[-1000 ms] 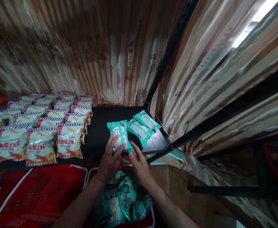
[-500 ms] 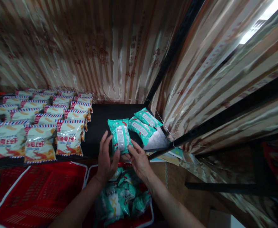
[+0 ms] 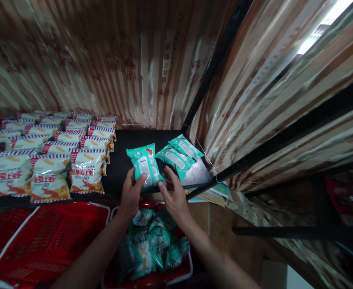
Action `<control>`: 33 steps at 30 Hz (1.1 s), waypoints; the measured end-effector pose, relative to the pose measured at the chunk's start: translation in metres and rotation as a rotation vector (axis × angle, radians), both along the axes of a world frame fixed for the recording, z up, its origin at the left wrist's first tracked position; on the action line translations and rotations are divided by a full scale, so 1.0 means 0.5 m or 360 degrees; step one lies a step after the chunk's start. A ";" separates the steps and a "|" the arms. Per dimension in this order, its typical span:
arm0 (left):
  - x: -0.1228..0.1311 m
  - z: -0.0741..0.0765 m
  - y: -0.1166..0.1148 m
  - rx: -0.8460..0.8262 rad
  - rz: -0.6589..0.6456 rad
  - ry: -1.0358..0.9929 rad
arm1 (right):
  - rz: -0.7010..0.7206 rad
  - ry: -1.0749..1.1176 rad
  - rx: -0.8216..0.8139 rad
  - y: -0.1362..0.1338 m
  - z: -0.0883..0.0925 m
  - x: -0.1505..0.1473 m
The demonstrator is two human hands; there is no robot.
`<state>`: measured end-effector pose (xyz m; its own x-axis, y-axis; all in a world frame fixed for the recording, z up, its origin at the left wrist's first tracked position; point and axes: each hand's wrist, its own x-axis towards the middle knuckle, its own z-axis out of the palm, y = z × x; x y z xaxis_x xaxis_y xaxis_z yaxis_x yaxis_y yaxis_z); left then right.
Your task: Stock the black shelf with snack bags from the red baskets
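A green bag [image 3: 145, 163] is held at the front edge of the black shelf [image 3: 128, 140], between the left hand [image 3: 131, 195] and the right hand [image 3: 175, 197]. Its printed panel is turned toward the camera, and whether its underside is borne by the shelf cannot be told. The bag is gripped at its lower left by the left hand, the thumb pressed on the front and the fingers curled along the side. At the lower right corner the bag is met by the right hand, whose thumb and fingers are spread apart; whether a real grip is taken there cannot be told.

Judged by how things lie, the work on the green bags is at an early stage: 2 flat green bags [image 3: 180, 154] are laid at the shelf's right end, touching each other and partly over a pale sheet [image 3: 198, 173], and 1 is in hand. Several more bags [image 3: 146, 253] are heaped in the red basket [image 3: 190, 268] below, not set out; their exact number is hidden by overlap. On the shelf's left part, white-and-orange bags [image 3: 86, 172] are stood in rows, and that section appears finished. Beside the filled basket, a second red basket [image 3: 63, 237] is seen.
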<state>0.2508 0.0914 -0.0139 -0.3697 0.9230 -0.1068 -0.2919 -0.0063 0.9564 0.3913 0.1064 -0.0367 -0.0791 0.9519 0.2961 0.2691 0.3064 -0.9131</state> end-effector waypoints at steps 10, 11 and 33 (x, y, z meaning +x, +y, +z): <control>0.032 -0.004 -0.047 0.0403 0.0155 0.1082 | 0.0501 -0.0191 0.0160 -0.027 0.036 -0.006; 0.032 -0.002 -0.052 0.0477 0.0160 0.1175 | 0.0524 -0.0058 0.0042 -0.027 0.038 -0.007; -0.038 0.069 -0.001 0.0009 -0.0385 -0.0155 | 0.0664 0.1285 -0.1328 -0.033 0.064 -0.018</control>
<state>0.2319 0.0908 0.0204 -0.1261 0.9841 -0.1254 -0.3763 0.0695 0.9239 0.3824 0.0901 -0.0045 -0.4986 0.8187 -0.2849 -0.4413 -0.5226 -0.7295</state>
